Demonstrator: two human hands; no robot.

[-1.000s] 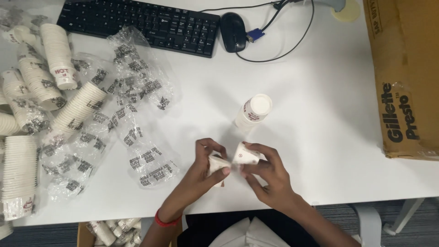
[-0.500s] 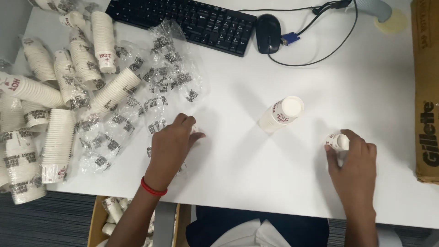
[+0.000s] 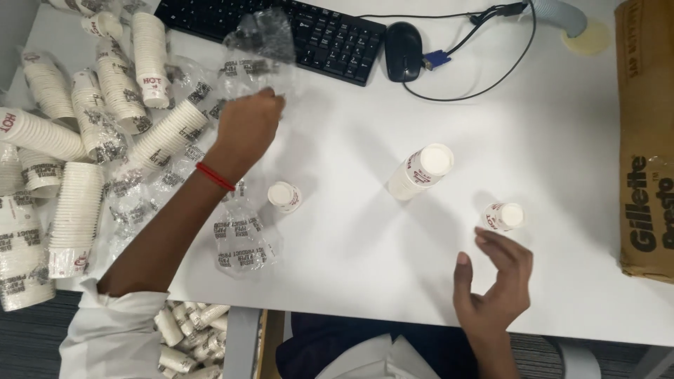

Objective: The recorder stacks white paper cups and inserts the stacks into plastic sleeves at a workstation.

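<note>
Half a second ago the left hand (image 3: 247, 125) lay flat on the white table (image 3: 351, 231) among the clear printed plastic wrappers (image 3: 242, 242), and the right hand (image 3: 495, 284) was closed around a small white paper cup with red print (image 3: 504, 215) near the table's right side; now the left hand has reached up toward the black computer keyboard (image 3: 309, 31) and pinches a crumpled clear plastic sleeve (image 3: 256, 52), lifting it off the table, while the right hand has let go of the cup and hangs open just below it, fingers loosely curled and apart from it. That small cup now stands on the table just above the right hand's fingertips, near the brown cardboard box (image 3: 646, 133) at the right edge. A taller stack of white paper cups (image 3: 421, 172) stands between the two hands, closer to the right one, and another single small white cup (image 3: 284, 196) stands just beside the left forearm, below its red thread wristband (image 3: 215, 176). To the left of the left arm many long stacks of white paper cups (image 3: 77, 175) lie on their sides, some partly inside clear wrappers. Below the table's near edge an open cardboard carton (image 3: 260, 337) holds more rolled stacks of cups (image 3: 184, 337) lying loose inside it. A black computer mouse (image 3: 402, 50) sits beside the keyboard.
</note>
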